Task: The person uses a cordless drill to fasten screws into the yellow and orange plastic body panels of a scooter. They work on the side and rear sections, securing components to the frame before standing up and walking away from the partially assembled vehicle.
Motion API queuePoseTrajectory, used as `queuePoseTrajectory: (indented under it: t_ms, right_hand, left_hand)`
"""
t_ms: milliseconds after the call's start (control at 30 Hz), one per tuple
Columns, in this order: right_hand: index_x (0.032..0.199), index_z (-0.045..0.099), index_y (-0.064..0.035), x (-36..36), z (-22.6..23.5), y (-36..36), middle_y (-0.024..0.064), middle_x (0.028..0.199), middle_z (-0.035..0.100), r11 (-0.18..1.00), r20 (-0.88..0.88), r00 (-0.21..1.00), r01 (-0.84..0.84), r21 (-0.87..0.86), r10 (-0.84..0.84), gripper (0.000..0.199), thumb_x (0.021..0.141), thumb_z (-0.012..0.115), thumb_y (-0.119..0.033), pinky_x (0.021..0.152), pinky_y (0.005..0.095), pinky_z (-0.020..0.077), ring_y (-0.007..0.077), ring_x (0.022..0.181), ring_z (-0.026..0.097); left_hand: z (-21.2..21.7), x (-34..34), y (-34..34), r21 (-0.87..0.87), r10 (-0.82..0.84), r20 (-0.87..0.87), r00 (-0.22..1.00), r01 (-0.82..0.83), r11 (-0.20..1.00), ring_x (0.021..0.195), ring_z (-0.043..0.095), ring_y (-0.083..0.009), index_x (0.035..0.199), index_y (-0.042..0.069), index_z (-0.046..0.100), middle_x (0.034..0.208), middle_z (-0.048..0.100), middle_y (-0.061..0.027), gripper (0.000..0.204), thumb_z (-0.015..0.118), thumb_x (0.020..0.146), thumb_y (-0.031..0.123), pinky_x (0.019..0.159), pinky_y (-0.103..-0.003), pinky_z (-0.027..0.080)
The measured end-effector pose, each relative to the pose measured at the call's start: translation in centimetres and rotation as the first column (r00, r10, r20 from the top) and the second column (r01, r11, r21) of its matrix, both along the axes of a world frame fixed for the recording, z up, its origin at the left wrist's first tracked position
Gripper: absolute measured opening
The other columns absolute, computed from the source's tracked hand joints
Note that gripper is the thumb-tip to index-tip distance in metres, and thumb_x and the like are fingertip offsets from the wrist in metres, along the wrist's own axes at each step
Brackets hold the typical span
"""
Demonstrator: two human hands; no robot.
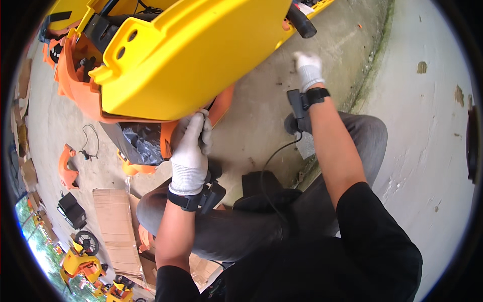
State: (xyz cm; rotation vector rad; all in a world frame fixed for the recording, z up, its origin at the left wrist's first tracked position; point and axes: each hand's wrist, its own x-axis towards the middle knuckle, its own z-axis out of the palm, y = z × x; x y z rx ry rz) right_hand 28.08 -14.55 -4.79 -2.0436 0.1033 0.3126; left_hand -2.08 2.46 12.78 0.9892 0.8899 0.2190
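Note:
A large yellow plastic body panel (201,60) fills the top middle, joined to an orange plastic shell (80,95) along its left and lower side. My left hand (188,156), in a white knit glove, reaches up to the panel's lower edge. Its fingers are bent closed beside an orange strip (166,141); whatever is between them is hidden. Out to the right, apart from the panel, my right hand (308,68) wears a matching glove. Motion blur smears its fingers, and no object shows in it. Both wrists carry black strapped devices.
A black handle-like tube (302,22) juts from the panel's far end. Flattened cardboard (115,231), a loose orange part (68,166) and a black box (72,210) lie on the left floor. Yellow scooters (83,261) stand at lower left. A pale wall (422,126) borders the right.

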Motion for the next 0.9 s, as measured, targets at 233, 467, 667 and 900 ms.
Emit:
queuePoseTrajectory:
  t_ms: [233,467,667,900]
  right_hand:
    - [0.135,0.043,0.0072,-4.8,-5.2,4.0,0.0271,0.143,0.047,0.677,-0.636,0.77,0.439,0.591,0.055,0.052,0.105,0.042,-0.035,0.108,0.0516,0.0427,0.0416,0.132,0.047]
    - [0.132,0.048,0.002,-5.4,-6.5,7.5,0.0177,0.128,0.058,0.606,-0.692,0.721,0.537,0.587,0.031,0.063,0.104,0.034,-0.052,0.101,0.0525,0.045,0.0374,0.113,0.056]
    - [0.112,0.059,-0.0097,-3.8,-9.7,7.5,0.0082,0.098,0.064,0.568,-0.616,0.776,0.447,0.691,0.137,0.064,0.1,0.028,-0.065,0.06,0.0389,0.0479,0.024,0.075,0.057]
    - [0.067,0.04,-0.0178,-5.0,-6.0,10.3,-0.0033,0.053,0.035,0.505,-0.715,0.699,0.613,0.608,0.013,0.053,0.1,0.034,-0.059,0.047,0.0335,0.0309,0.017,0.045,0.033]
  left_hand:
    - [-0.4,-1.5,-0.6,0.098,0.024,0.045,0.999,-0.028,0.995,0.061,0.039,-0.0059,0.106,0.003,0.058,0.08,0.051,0.0014,0.021,0.052,0.103,0.022,0.052,-0.019,0.029]
    - [0.5,-1.9,0.6,0.219,-0.063,0.072,0.995,0.046,0.975,0.063,0.035,-0.0066,0.088,0.006,0.051,0.074,0.043,0.0019,0.022,0.05,0.104,0.021,0.055,-0.021,0.028]
    - [0.0,-1.1,0.6,0.26,-0.026,0.05,0.998,0.012,0.966,0.055,0.03,-0.0046,0.08,0.009,0.049,0.067,0.039,0.004,0.027,0.051,0.104,0.022,0.05,-0.022,0.023]
    - [-0.9,-1.3,0.9,0.406,0.062,-0.054,0.997,-0.035,0.913,0.055,0.036,-0.0033,0.086,0.006,0.055,0.07,0.048,0.0036,0.025,0.059,0.101,0.026,0.048,-0.02,0.026]
